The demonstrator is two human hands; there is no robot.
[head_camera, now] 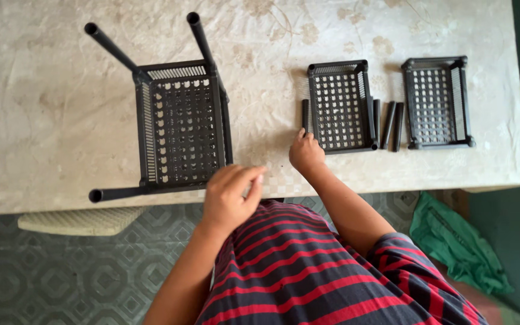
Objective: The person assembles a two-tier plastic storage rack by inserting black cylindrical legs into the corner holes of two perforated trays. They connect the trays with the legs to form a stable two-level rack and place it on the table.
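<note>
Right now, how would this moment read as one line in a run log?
left hand: above table edge, holds nothing | right hand: fingers at short black tube beside middle basket | big basket: three tubes fitted

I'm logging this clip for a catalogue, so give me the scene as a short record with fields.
Surface: pale marbled table
Left hand: left hand raised over the table's near edge, fingers curled, holding nothing I can make out
Right hand: right hand touching the lower end of a short black tube
Big basket: large black basket with three tubes fitted at its corners
Small baskets: middle basket; right basket
Loose parts: three loose tubes between the small baskets
Floor: green cloth
</note>
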